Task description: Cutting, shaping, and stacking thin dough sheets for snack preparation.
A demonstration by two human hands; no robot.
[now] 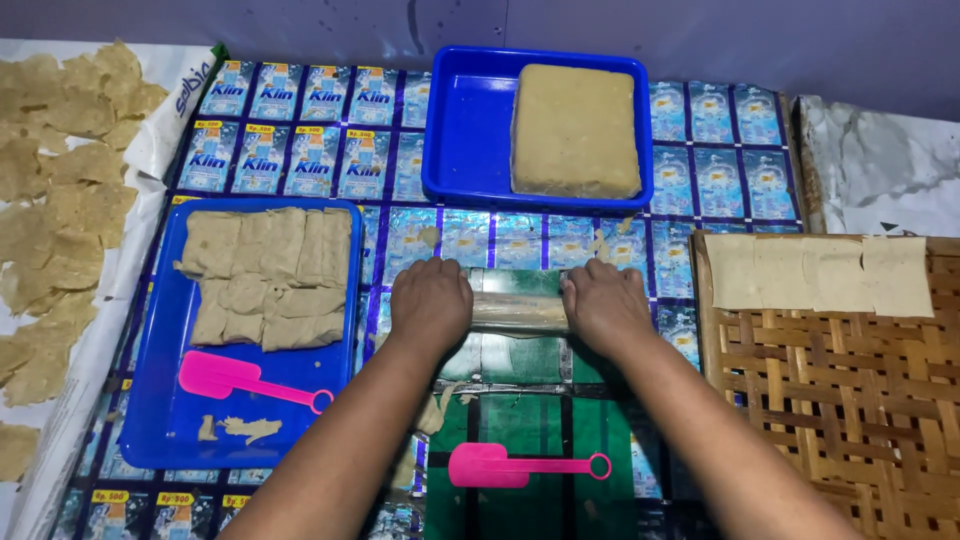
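- Left hand [430, 303] and right hand [603, 305] press palms-down on the roller [517, 313]; each grip closed over 1 end
- Roller lies across the green board [520, 400]; best kept level, with even pressure

Ends of roller [518, 312] hidden under left hand [430, 303] and right hand [604, 305]; fingertips tucked out of sight. Woven tray [850, 400] right of grip cut by frame edge. Forearms cut at bottom.

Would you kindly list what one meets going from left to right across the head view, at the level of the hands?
Dough scraps → blue tray → left hand → roller → right hand → woven bamboo tray.
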